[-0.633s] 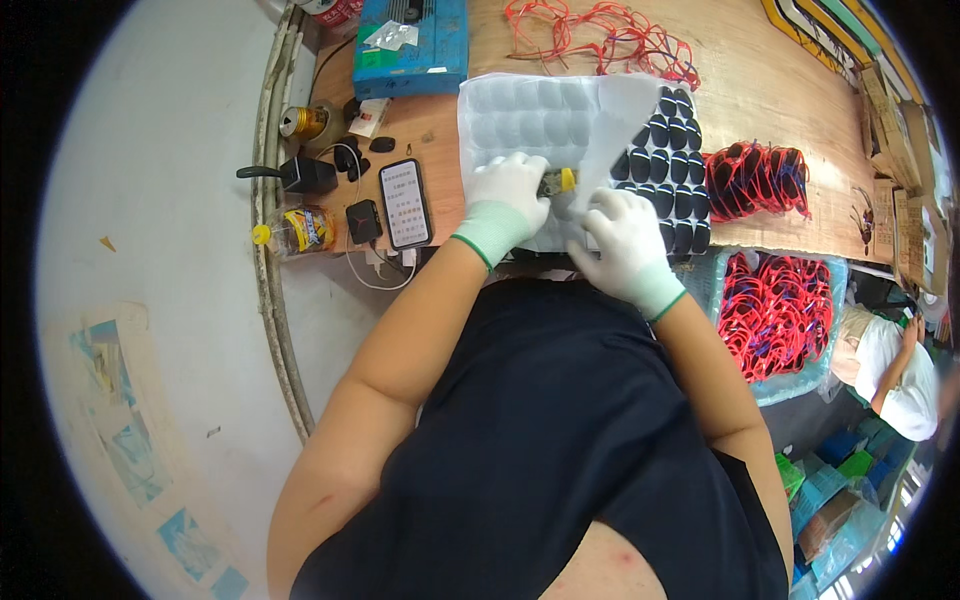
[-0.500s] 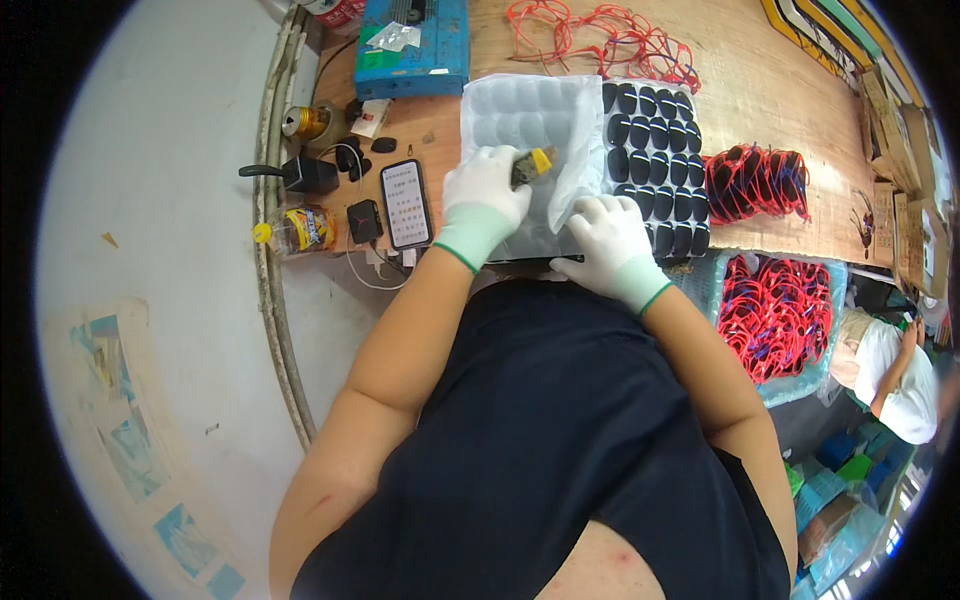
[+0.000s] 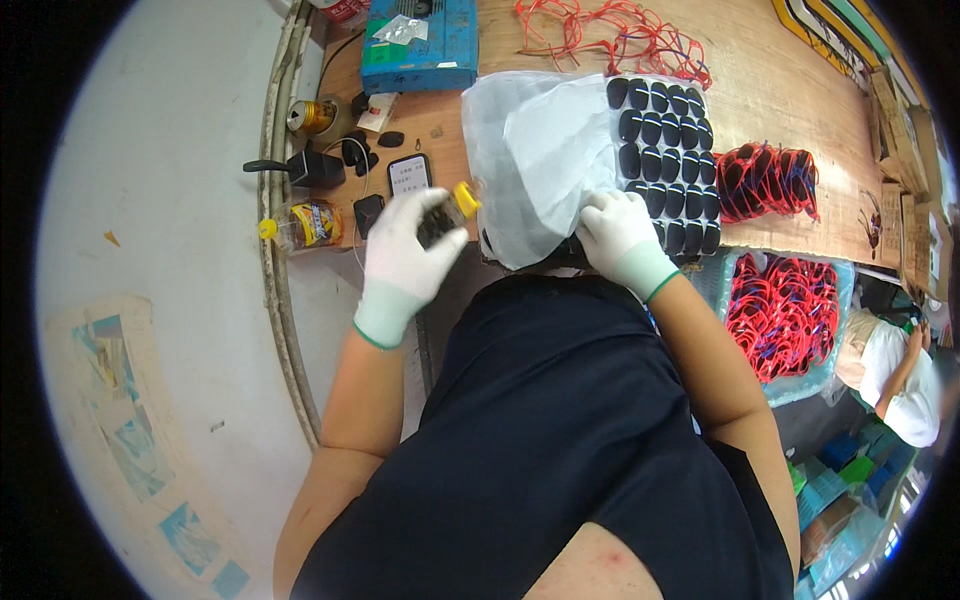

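Note:
My left hand (image 3: 408,248), in a white glove, is closed round a short dark object with a yellow end (image 3: 462,203); its exact kind is unclear. It hovers at the table's near edge, beside the phone. My right hand (image 3: 618,236), gloved too, has its fingers closed on the near right edge of a thin white sheet (image 3: 545,150). The sheet lies folded over the left part of a tray. Rows of dark oval lenses (image 3: 675,160) show uncovered on the tray's right part.
Left are a phone (image 3: 408,174), a black charger (image 3: 368,214), a drink bottle (image 3: 310,225), a can (image 3: 312,117) and a blue metal box (image 3: 420,45). Red glasses frames (image 3: 640,45) lie behind; bundled ones (image 3: 768,183) sit right, above a filled crate (image 3: 845,310). Another person (image 3: 895,375) is at far right.
My left hand has moved left and nearer me, off the sheet, carrying the dark and yellow object. The white sheet has shifted and folded toward me under my right hand.

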A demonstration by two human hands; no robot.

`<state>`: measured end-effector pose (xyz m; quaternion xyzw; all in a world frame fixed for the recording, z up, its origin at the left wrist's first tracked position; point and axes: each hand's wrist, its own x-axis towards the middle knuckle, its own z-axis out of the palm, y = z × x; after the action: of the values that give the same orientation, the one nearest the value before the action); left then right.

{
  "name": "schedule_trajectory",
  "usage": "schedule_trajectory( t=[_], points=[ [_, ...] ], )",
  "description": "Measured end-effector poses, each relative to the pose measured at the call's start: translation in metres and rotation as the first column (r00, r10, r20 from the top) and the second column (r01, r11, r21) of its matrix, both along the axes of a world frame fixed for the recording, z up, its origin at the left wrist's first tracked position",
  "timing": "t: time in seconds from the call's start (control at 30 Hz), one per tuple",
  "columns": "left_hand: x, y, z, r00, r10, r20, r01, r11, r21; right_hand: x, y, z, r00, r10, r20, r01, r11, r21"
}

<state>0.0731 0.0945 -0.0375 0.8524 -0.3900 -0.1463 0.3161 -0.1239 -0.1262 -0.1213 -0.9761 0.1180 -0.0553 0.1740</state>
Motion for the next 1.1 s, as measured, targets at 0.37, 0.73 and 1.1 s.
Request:
schedule_trajectory(
  t=[0.37, 0.73, 1.1],
  points=[
    [-0.045, -0.053, -0.035, 0.839, -0.533, 0.107, 0.505, 0.838, 0.206, 0.012, -0.024, 0.057, 0.852, -0.359, 0.38, 0.29, 0.929, 0.227],
    [-0.049, -0.079, -0.068, 0.78, -0.611, 0.132, 0.529, 0.758, 0.382, -0.003, -0.011, 0.052, 0.826, -0.394, 0.404, 0.305, 0.914, 0.268],
    [-0.024, -0.136, -0.072, 0.399, -0.602, -0.692, -0.032, 0.745, -0.667, -0.013, 0.025, 0.093, 0.856, -0.197, 0.479, 0.143, 0.979, 0.146]
  ],
)
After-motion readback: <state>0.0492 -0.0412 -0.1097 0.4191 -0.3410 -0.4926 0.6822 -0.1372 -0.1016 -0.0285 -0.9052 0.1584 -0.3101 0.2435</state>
